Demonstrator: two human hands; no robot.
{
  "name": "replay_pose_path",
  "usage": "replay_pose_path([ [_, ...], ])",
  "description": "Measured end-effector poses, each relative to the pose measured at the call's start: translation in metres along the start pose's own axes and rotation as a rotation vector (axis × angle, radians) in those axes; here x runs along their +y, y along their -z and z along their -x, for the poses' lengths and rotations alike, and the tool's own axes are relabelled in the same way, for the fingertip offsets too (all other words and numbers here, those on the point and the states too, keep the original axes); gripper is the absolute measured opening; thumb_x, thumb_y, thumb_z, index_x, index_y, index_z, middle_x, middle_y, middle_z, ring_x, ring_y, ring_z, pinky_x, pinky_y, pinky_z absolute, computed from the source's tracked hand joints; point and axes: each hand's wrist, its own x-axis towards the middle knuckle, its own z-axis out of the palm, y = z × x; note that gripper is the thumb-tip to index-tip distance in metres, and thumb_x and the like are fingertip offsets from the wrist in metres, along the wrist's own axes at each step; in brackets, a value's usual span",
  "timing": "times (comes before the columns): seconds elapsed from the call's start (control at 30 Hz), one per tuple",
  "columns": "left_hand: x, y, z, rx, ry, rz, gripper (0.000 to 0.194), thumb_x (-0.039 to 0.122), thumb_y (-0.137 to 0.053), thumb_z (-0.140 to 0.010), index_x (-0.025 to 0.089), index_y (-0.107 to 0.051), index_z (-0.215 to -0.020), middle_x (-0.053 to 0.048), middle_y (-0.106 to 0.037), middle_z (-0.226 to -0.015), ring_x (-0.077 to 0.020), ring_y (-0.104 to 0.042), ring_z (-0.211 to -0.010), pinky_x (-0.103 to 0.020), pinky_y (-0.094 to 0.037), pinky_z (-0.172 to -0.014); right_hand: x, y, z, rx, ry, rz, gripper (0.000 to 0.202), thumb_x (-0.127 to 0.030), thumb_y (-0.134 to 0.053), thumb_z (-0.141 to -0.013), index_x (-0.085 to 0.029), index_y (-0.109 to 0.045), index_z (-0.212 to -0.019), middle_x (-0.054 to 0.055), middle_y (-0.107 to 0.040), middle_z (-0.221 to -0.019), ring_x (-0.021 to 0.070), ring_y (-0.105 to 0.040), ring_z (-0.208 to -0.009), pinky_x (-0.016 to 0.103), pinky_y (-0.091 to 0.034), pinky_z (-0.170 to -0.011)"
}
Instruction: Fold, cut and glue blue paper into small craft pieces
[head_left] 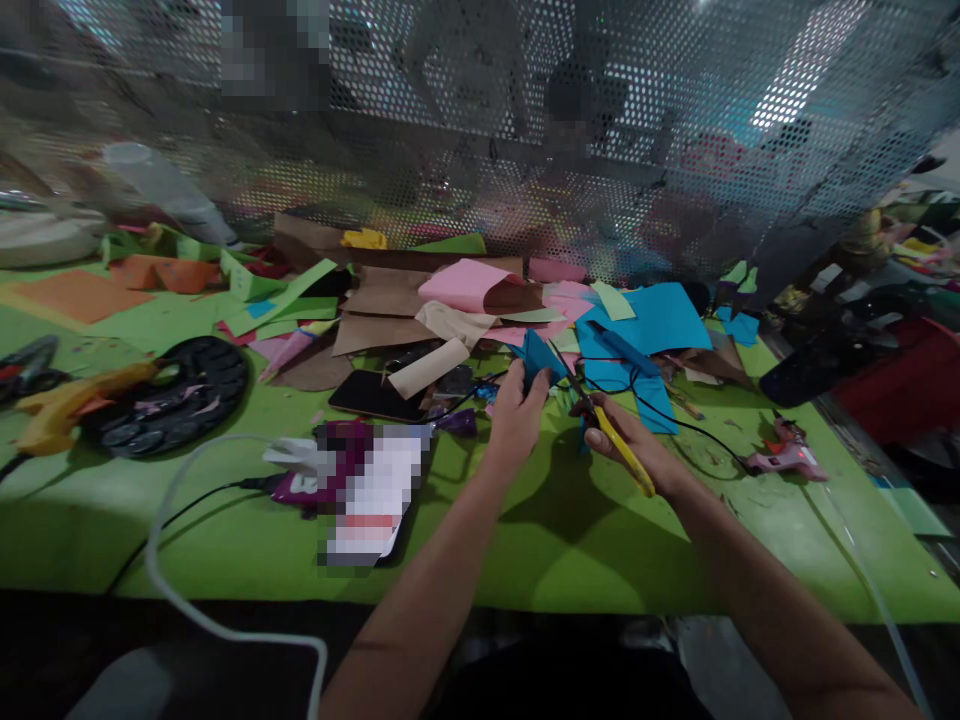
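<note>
Over the middle of the green table, my left hand (pixel 517 412) pinches a folded piece of blue paper (pixel 538 357) between thumb and fingers. My right hand (pixel 621 437) is closed around yellow-handled scissors (pixel 624 452), whose dark blades point up and left toward the blue piece. The blades lie close to its right edge; whether they touch it I cannot tell. Behind my right hand are larger sheets of blue paper (pixel 664 312). A black cable passes behind both hands.
A lit phone (pixel 377 490) and a purple device (pixel 322 475) are left of my hands. Farther left are a black round tray (pixel 176 395) and a yellow glue gun (pixel 82 400). A pink glue gun (pixel 791 455) sits right. A perforated metal screen (pixel 465 130) stands behind brown and pink paper.
</note>
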Motion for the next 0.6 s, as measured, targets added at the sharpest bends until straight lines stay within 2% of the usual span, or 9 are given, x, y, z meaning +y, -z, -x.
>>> replay_pose_path([
  [0.23, -0.0010, 0.0008, -0.0010, 0.000, -0.016, -0.003, 0.021, 0.034, -0.054, -0.094, 0.021, -0.049, -0.079, 0.003, -0.047, -0.072, -0.0136, -0.044, -0.068, -0.026, -0.035, -0.065, 0.0013, 0.0005, -0.0008, -0.025, 0.019, 0.023, 0.047, -0.062, -0.058, -0.086, -0.022, -0.051, -0.111, 0.005, -0.059, -0.102, 0.0206, -0.055, -0.090, 0.034, -0.045, -0.079],
  [0.43, -0.0009, 0.0007, -0.0015, -0.003, -0.017, -0.015, 0.021, 0.029, -0.054, -0.094, 0.021, -0.045, -0.076, 0.003, -0.044, -0.070, -0.0131, -0.042, -0.066, -0.027, -0.035, -0.064, 0.0028, 0.0009, -0.0004, -0.020, 0.015, 0.020, 0.047, -0.063, -0.058, -0.087, -0.022, -0.052, -0.110, 0.003, -0.057, -0.096, 0.0190, -0.053, -0.085, 0.032, -0.044, -0.074],
  [0.6, -0.0027, 0.0005, -0.0016, -0.031, 0.001, 0.027, 0.021, 0.032, -0.054, -0.094, 0.021, -0.046, -0.077, 0.004, -0.042, -0.069, -0.0130, -0.041, -0.067, -0.026, -0.036, -0.066, -0.0024, 0.0010, -0.0009, 0.001, -0.003, -0.026, 0.053, -0.067, -0.062, -0.082, -0.021, -0.053, -0.105, 0.003, -0.058, -0.095, 0.0175, -0.053, -0.082, 0.030, -0.043, -0.071],
])
